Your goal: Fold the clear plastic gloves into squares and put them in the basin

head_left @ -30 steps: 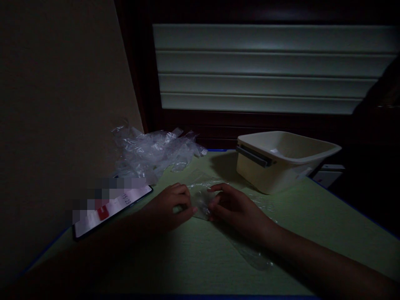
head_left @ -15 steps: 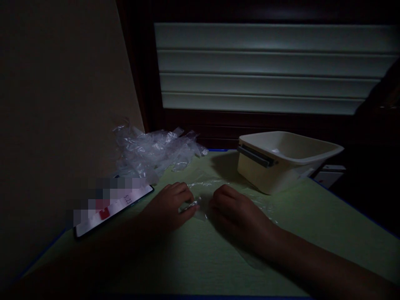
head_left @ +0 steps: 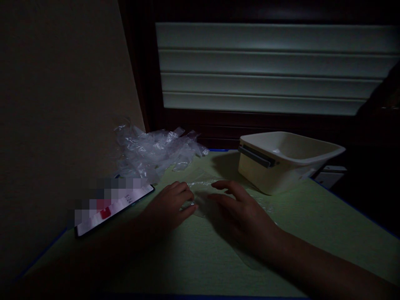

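A thin clear plastic bag [head_left: 202, 177] lies spread on the green tabletop, its edges hard to make out in the dim light. At its left side my left hand [head_left: 172, 206] is closed, with a crumpled bit of the clear plastic showing between thumb and fingers. My right hand [head_left: 239, 206] hovers over the bag with its fingers apart and nothing visible in them. Its index finger and thumb point toward my left hand, with a gap between the two hands.
A heap of crumpled clear plastic bags [head_left: 156, 150] lies at the back left against the wall. In front of it rests a lit phone [head_left: 120, 208], partly blurred out. A cream plastic bin [head_left: 262, 177] with a grey handle stands at the back right of the green table [head_left: 193, 262].
My right hand has opened: its fingers were bunched together on the plastic and are now spread. My left hand stays almost in place. The phone's clock reads a second later.
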### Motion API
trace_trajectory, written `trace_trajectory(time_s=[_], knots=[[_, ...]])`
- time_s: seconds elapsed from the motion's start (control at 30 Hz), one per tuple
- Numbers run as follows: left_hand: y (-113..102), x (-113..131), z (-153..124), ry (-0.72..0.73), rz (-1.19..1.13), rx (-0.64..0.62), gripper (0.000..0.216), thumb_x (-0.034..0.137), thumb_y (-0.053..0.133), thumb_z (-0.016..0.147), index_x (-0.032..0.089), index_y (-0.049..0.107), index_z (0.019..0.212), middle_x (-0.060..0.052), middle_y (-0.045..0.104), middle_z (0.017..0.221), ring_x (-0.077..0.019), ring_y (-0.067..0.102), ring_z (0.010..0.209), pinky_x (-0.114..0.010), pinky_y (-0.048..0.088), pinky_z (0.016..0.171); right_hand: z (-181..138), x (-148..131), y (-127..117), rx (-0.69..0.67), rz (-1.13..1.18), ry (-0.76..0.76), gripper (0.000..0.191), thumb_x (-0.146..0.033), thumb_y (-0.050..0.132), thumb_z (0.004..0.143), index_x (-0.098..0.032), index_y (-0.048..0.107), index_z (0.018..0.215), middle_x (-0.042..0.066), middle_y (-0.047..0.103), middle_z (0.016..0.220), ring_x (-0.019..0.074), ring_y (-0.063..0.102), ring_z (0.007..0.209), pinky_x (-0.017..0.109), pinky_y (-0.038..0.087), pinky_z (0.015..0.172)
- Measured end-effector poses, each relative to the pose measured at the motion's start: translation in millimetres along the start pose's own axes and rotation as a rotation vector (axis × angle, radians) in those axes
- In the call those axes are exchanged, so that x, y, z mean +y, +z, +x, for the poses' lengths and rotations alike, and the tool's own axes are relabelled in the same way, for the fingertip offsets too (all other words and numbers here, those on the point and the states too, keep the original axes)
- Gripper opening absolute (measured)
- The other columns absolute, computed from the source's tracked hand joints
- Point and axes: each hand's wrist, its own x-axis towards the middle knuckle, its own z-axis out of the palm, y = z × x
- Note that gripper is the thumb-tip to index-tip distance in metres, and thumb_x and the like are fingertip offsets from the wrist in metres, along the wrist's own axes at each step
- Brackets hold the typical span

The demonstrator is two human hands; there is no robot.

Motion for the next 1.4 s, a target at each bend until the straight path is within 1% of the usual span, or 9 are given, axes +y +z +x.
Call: trace_trajectory(time_s=[0.17,0.27,0.5,0.77,0.9,1.03,1.17,1.3,1.4], knots=[[-1.3,3.0,0.2,-0.007,0.001,0.027,0.010,0.020,0.050,0.084,0.015,0.057,0.079,-0.006,0.053,0.084,-0.0207,0.048,0.084,-0.034,0.041,0.077,2.7,-1.9,0.2,-0.210,-0.027,-0.078,0.033,-0.004,0.047,0.078,-0.014,0.062,0.106,0.013,0.063,0.104,0.0220,0.057,0.096,0.036,0.045,0.084],[-2.9,4.3,0.5,0.008,0.013,0.021,0.015,0.016,0.044,0.086,0.014,0.057,0.078,-0.006,0.053,0.082,-0.0203,0.048,0.082,-0.033,0.042,0.076,3.2,-2.7,0.8,-0.283,-0.068,-0.063,0.031,-0.004,0.048,0.079,-0.017,0.065,0.102,0.012,0.063,0.105,0.0225,0.057,0.097,0.037,0.044,0.084],[-5.2,3.8,-1.3,-0.013,0.056,-0.005,0.015,0.012,0.042,0.084,0.014,0.057,0.085,-0.007,0.052,0.087,-0.0214,0.048,0.085,-0.036,0.042,0.077,3.4,-0.2,1.4,-0.283,-0.094,-0.071,0.029,-0.007,0.050,0.081,-0.019,0.065,0.104,0.011,0.064,0.105,0.0225,0.057,0.096,0.038,0.043,0.083],[-5.9,0.9,-4.1,-0.061,0.053,0.054,0.024,0.004,0.037,0.079,0.014,0.056,0.088,-0.007,0.053,0.090,-0.0209,0.050,0.086,-0.035,0.042,0.076,3.5,-3.6,-1.3,-0.306,-0.088,-0.065,0.027,-0.008,0.051,0.081,-0.019,0.066,0.100,0.011,0.063,0.104,0.0223,0.056,0.096,0.037,0.042,0.083],[-6.6,2.7,-4.0,-0.071,0.053,0.054,0.014,0.013,0.042,0.083,0.014,0.056,0.085,-0.006,0.053,0.088,-0.0207,0.051,0.085,-0.035,0.042,0.077,1.9,-2.1,2.9,-0.294,-0.129,-0.089,0.031,-0.009,0.050,0.083,-0.020,0.062,0.110,0.011,0.063,0.103,0.0227,0.055,0.097,0.038,0.041,0.083],[-7.7,5.4,-3.2,-0.089,0.114,0.012,0.012,0.012,0.048,0.080,0.015,0.057,0.088,-0.007,0.054,0.093,-0.0214,0.051,0.089,-0.036,0.042,0.078,1.0,-2.5,2.8,-0.316,-0.143,-0.100,0.032,-0.010,0.049,0.084,-0.021,0.061,0.112,0.012,0.062,0.104,0.0226,0.055,0.097,0.038,0.041,0.083],[-9.3,2.4,-1.7,-0.111,0.195,-0.013,0.010,0.014,0.051,0.082,0.015,0.059,0.088,-0.007,0.056,0.093,-0.0221,0.052,0.088,-0.037,0.043,0.078,1.3,-7.1,-4.0,-0.345,-0.009,-0.088,0.044,-0.003,0.047,0.079,-0.019,0.055,0.119,0.010,0.061,0.107,0.0210,0.054,0.100,0.037,0.041,0.086],[-10.4,-3.6,-1.4,-0.085,0.308,0.136,0.012,0.018,0.063,0.078,0.013,0.060,0.089,-0.008,0.057,0.095,-0.0261,0.051,0.091,-0.040,0.043,0.076,2.6,-10.8,-9.1,-0.295,0.236,-0.031,0.040,-0.002,0.042,0.080,-0.016,0.054,0.116,0.009,0.060,0.107,0.0161,0.055,0.096,0.029,0.044,0.085],[-10.2,-2.2,-1.7,0.041,0.308,0.231,0.009,0.016,0.064,0.077,0.014,0.060,0.085,-0.007,0.057,0.091,-0.0240,0.051,0.087,-0.037,0.042,0.074,4.5,-9.7,-8.6,-0.238,0.245,0.015,0.030,-0.005,0.043,0.082,-0.016,0.059,0.104,0.009,0.060,0.098,0.0170,0.055,0.089,0.030,0.046,0.079]])
